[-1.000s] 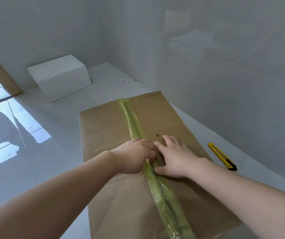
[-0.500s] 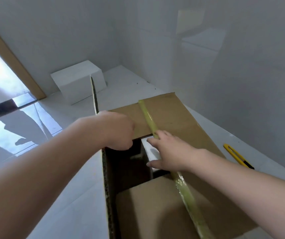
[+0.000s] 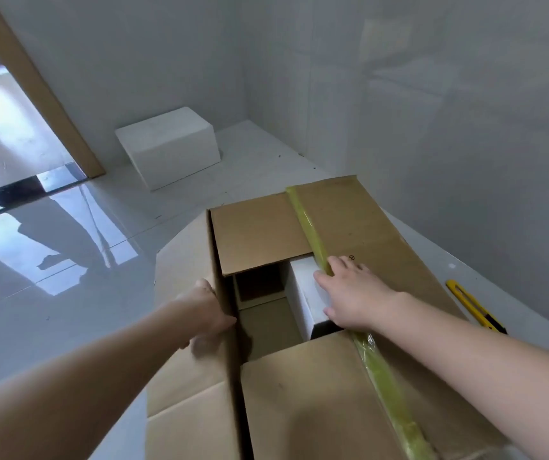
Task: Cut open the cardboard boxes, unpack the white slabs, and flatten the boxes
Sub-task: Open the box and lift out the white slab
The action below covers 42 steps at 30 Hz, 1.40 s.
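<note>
A large cardboard box (image 3: 389,240) lies on the white floor with a yellow-green tape strip (image 3: 309,227) along its right top flap. The left top flap (image 3: 183,260) is folded outward, and my left hand (image 3: 205,315) presses on it beside the box's edge. My right hand (image 3: 356,293) rests with straight fingers on the taped edge of the right flap, thumb at the edge. In the gap between the two inner end flaps a white slab (image 3: 301,290) shows inside the box.
A yellow utility knife (image 3: 475,308) lies on the floor right of the box, close to the wall. A white block (image 3: 167,147) sits against the back wall. A wooden door frame (image 3: 34,88) stands at left, with glossy floor (image 3: 50,293) beside the box.
The box was closed with both hands at the taped seam. My left hand lifted the left flap and swung it outward to the left; my right hand stayed on the right flap.
</note>
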Each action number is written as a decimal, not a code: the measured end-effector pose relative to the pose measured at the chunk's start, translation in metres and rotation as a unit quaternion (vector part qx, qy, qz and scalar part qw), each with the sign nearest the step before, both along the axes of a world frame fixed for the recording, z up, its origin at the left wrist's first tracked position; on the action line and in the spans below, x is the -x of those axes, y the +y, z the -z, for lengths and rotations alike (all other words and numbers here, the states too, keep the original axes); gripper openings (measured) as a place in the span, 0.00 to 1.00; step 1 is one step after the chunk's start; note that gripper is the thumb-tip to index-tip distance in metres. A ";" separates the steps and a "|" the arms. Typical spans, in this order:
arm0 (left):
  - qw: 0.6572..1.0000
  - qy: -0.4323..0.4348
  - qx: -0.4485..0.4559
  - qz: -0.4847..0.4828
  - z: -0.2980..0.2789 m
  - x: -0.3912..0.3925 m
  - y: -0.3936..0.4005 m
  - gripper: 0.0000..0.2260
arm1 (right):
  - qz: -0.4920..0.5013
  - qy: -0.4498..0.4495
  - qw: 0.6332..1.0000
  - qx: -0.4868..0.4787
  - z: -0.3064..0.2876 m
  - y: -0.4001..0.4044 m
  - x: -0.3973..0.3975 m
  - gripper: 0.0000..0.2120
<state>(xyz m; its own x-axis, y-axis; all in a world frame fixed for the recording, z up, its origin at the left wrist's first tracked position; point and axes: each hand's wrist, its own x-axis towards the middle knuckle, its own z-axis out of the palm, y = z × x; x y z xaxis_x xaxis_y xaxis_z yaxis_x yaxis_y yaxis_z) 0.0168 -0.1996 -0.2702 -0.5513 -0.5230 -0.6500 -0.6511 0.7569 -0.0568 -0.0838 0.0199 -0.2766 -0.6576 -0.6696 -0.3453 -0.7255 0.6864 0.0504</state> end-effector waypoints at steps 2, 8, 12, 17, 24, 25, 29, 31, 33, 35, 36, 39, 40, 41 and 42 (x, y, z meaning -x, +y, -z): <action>0.999 0.031 -0.011 -0.020 0.007 0.003 -0.002 0.22 | 0.005 0.005 1.000 -0.015 0.002 0.001 -0.001 0.28; 0.989 0.114 -0.046 -0.079 0.016 0.010 -0.019 0.26 | 0.006 -0.004 1.000 0.003 -0.014 -0.008 -0.006 0.25; 0.978 0.142 -0.046 -0.143 0.019 0.009 -0.046 0.15 | 0.011 -0.020 0.999 0.043 -0.045 -0.018 -0.006 0.24; 0.969 0.153 0.157 0.109 0.019 0.016 -0.055 0.24 | -0.003 0.029 0.999 0.017 -0.087 -0.005 0.006 0.22; 0.939 0.231 0.137 0.212 0.022 0.045 -0.022 0.16 | 0.054 0.127 0.986 -0.090 -0.119 0.046 0.029 0.24; 0.938 0.234 0.122 0.223 0.021 0.047 -0.018 0.14 | 0.063 0.146 0.980 -0.119 -0.120 0.053 0.031 0.27; 0.940 0.190 0.054 0.279 0.023 0.050 -0.007 0.06 | 0.105 0.172 0.950 -0.239 -0.120 0.086 0.048 0.34; 0.947 0.146 -0.032 0.283 0.026 0.048 0.000 0.09 | 0.122 0.160 0.937 -0.285 -0.114 0.100 0.056 0.32; 0.949 0.097 -0.113 0.279 0.029 0.044 0.010 0.14 | 0.147 0.132 0.932 -0.303 -0.101 0.109 0.063 0.32; 0.943 0.056 -0.133 0.300 0.031 0.042 0.018 0.16 | 0.185 0.074 0.939 -0.282 -0.082 0.115 0.066 0.37; 0.940 0.045 -0.130 0.312 0.031 0.041 0.021 0.16 | 0.199 0.041 0.943 -0.263 -0.071 0.117 0.066 0.39; 0.937 0.049 -0.126 0.322 0.029 0.042 0.026 0.15 | 0.219 -0.038 0.947 -0.230 -0.034 0.117 0.057 0.40; 0.938 0.051 -0.131 0.318 0.028 0.042 0.027 0.15 | 0.219 -0.051 0.947 -0.231 -0.023 0.115 0.053 0.40; 0.938 0.050 -0.139 0.313 0.027 0.042 0.028 0.16 | 0.218 -0.056 0.946 -0.234 -0.014 0.113 0.048 0.40; 0.939 0.046 -0.147 0.308 0.027 0.041 0.029 0.17 | 0.214 -0.056 0.947 -0.232 -0.006 0.110 0.045 0.41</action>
<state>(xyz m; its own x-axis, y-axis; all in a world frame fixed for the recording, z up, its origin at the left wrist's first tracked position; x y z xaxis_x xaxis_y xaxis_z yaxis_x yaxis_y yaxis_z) -0.0240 -0.1701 -0.2972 -0.7513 0.1092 -0.6509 -0.0759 0.9654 0.2496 -0.1284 0.1299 -0.2702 -0.7768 -0.1087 -0.6203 -0.4042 0.8413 0.3588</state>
